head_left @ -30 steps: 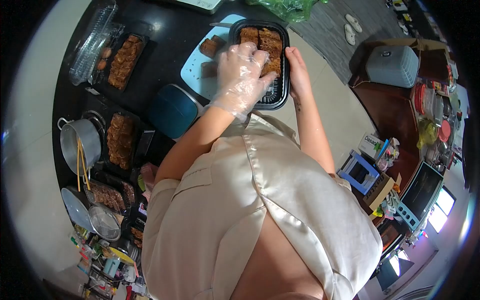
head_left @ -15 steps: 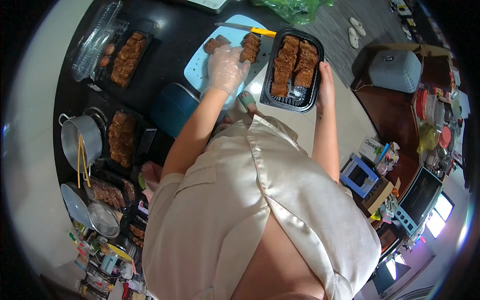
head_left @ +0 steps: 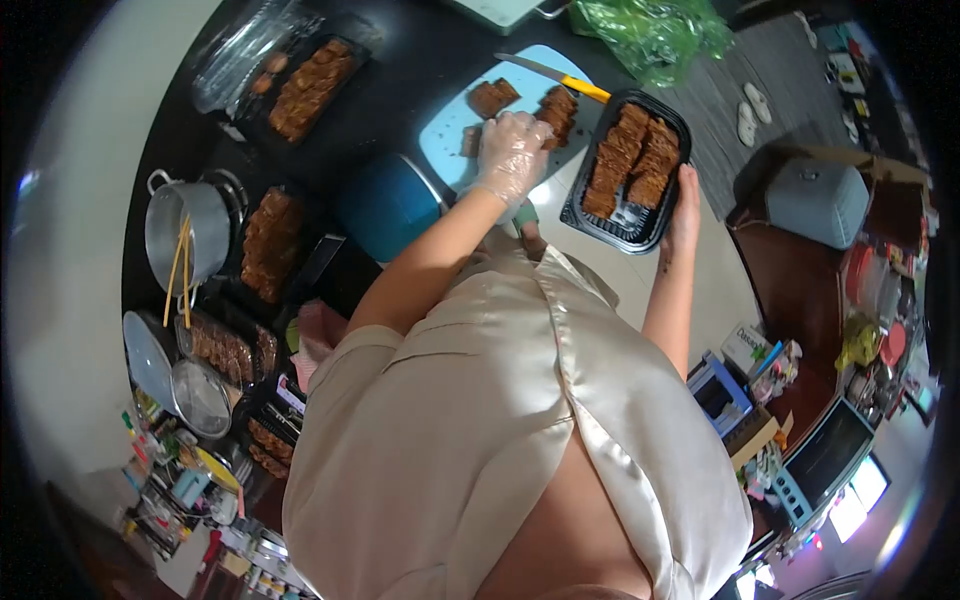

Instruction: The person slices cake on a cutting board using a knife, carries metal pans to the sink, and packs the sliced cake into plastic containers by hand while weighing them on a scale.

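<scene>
My left hand, in a clear plastic glove, is over a light blue cutting board with its fingers bent downward. Its fingertips are hidden, so what they grip cannot be made out. Brown chunks of food lie just beyond it, and a sliced brown row is close on its right. A yellow-handled knife rests across the board's far edge. My bare right hand grips the right side of a black plastic tray, which carries two rows of brown slices.
Filled black trays and clear lids sit on the dark counter. A pot with chopsticks stands at left. A teal container is beside my left forearm. A green plastic bag lies beyond the board.
The whole view has shifted, moving the scene rightward and slightly down. My left fingers are more bent, and a small brown chunk now shows left of that hand. My right hand still holds the tray.
</scene>
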Motion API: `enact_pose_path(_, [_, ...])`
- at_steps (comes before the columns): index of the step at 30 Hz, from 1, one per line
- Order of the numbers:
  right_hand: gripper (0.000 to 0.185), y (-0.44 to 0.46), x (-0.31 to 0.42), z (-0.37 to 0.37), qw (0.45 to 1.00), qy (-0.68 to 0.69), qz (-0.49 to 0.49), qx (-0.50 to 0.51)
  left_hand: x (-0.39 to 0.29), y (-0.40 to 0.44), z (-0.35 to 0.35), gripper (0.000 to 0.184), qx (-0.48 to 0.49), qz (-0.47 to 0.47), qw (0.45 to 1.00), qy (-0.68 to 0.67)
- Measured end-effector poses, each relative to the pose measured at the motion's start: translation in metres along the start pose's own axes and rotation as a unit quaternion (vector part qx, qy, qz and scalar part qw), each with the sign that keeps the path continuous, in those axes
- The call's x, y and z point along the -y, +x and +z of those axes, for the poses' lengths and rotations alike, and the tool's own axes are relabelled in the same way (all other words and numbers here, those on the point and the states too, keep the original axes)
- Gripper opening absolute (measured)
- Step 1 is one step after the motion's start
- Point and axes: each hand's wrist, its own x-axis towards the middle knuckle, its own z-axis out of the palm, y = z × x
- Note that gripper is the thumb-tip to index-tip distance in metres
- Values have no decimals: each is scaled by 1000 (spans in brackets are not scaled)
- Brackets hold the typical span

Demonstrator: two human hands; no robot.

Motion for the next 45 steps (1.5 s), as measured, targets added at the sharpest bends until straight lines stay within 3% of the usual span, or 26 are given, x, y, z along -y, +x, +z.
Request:
enact_pose_path(6, [19,7,-2,2,1000,-24,1,15,14,11,-12,20,-127,-43,983,-125])
enact_pose_path(9, [19,8,3,10,999,-24,-2,23,8,19,-45,17,-104,-172,944,-262])
enact_pose_path(11, [18,6,6,23,999,-32,-5,19,14,21,-50,19,-124,-122,949,-262])
enact_pose_path(15, [18,11,-6,45,998,-37,5,47,-35,22,-96,22,-101,15,976,-191])
enact_pose_path(18, [16,14,-14,60,997,-12,17,74,-64,14,-91,27,-3,84,977,-196])
enact_pose_path(22, [14,12,-17,73,995,3,34,92,-76,14,-76,31,141,66,981,-111])
enact_pose_path(26, [16,15,-22,70,994,-15,35,101,-68,7,-75,31,145,84,980,-111])
enact_pose_path(28, [16,14,-22,70,994,-12,38,97,-58,3,-83,33,95,118,970,-189])
enact_pose_path(33, [14,12,-20,78,995,2,43,90,-58,3,-82,36,101,120,979,-130])
enact_pose_path(37, [14,12,-20,78,995,10,49,92,-50,3,-87,36,122,113,969,-182])
enact_pose_path(45, [14,15,-24,77,994,0,40,101,-54,5,-80,33,58,100,992,-56])
